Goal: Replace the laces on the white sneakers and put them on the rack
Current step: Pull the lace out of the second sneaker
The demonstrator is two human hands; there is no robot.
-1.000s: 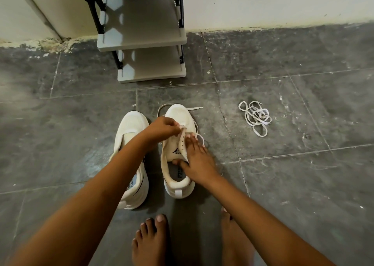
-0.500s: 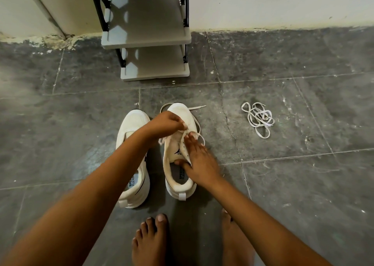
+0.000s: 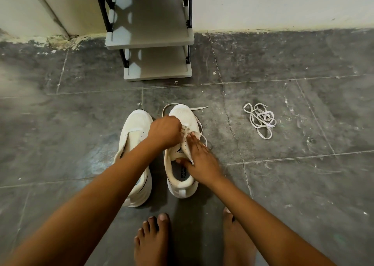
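Down on the dark tiled floor [image 3: 303, 184], two white sneakers stand side by side with toes toward the shoe rack [image 3: 153, 40] against the wall. Over the right sneaker [image 3: 182, 113], the left hand [image 3: 165, 131] is curled tight, pinching the lace [image 3: 185, 130] at the eyelets near the toe end. Its loose end trails round the toe onto the tile. The right hand [image 3: 199, 160] lies along the same shoe, fingers spread flat on the eyelet flap and thumb hooked on the collar edge, holding it steady. Beside it, the left sneaker [image 3: 135, 132] sits unlaced, partly under the left forearm. Well off to the right, a tangled white lace [image 3: 261, 119] rests alone on the tile. Bare feet [image 3: 153, 239] show at the bottom edge.
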